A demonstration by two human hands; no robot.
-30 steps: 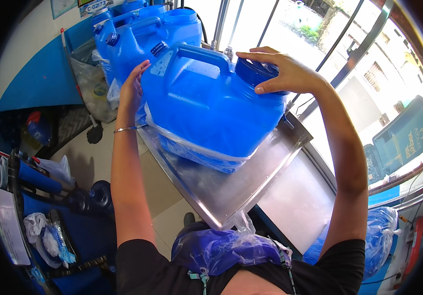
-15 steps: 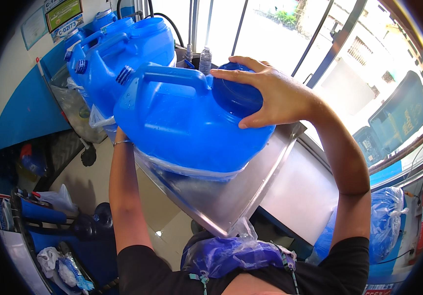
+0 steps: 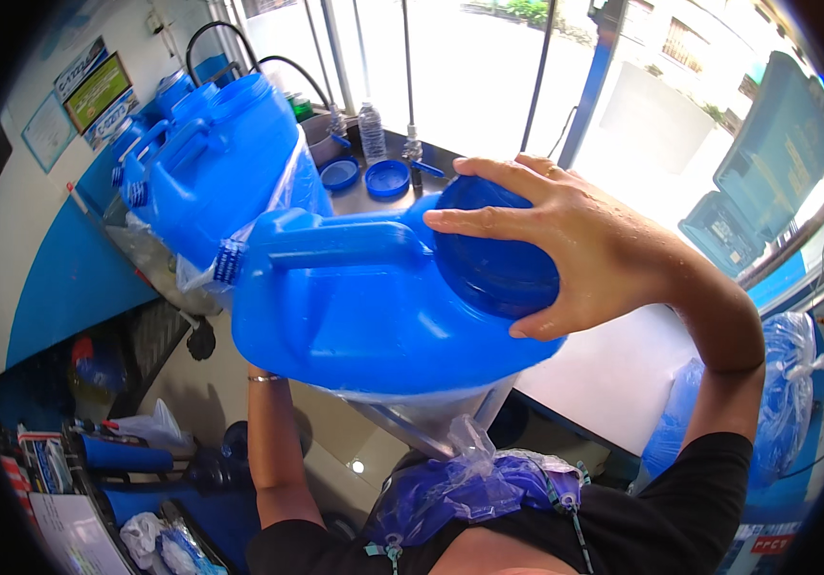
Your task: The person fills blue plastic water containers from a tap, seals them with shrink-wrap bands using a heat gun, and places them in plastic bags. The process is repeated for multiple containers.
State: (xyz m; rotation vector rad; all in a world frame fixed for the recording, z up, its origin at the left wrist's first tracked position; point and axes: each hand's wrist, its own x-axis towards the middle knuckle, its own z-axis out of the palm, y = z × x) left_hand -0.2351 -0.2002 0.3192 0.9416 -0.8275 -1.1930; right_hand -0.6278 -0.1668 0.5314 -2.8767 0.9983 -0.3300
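A large blue water container (image 3: 364, 331) with a moulded handle (image 3: 345, 244) and a small ribbed cap (image 3: 228, 261) fills the middle of the view, held close in front of me. My right hand (image 3: 594, 240) has its fingers curved around the rim of the container's wide dark-blue lid (image 3: 489, 251). The left arm (image 3: 283, 450) reaches up to the container's lower left side. My left hand is hidden behind and under it, so its fingers do not show. Clear plastic wrap hangs along the container's bottom edge.
Several similar blue containers (image 3: 230, 144) stand at the back left. Two loose blue lids (image 3: 388, 178), a clear bottle (image 3: 371, 134) and taps (image 3: 412, 149) are on the metal counter behind. A white-topped surface (image 3: 613, 383) is at right; a bin and a black caster (image 3: 200, 340) at left.
The container has come nearer to me, away from the counter, with my right hand still on its lid. The loose lids behind it now show. My view has shifted too.
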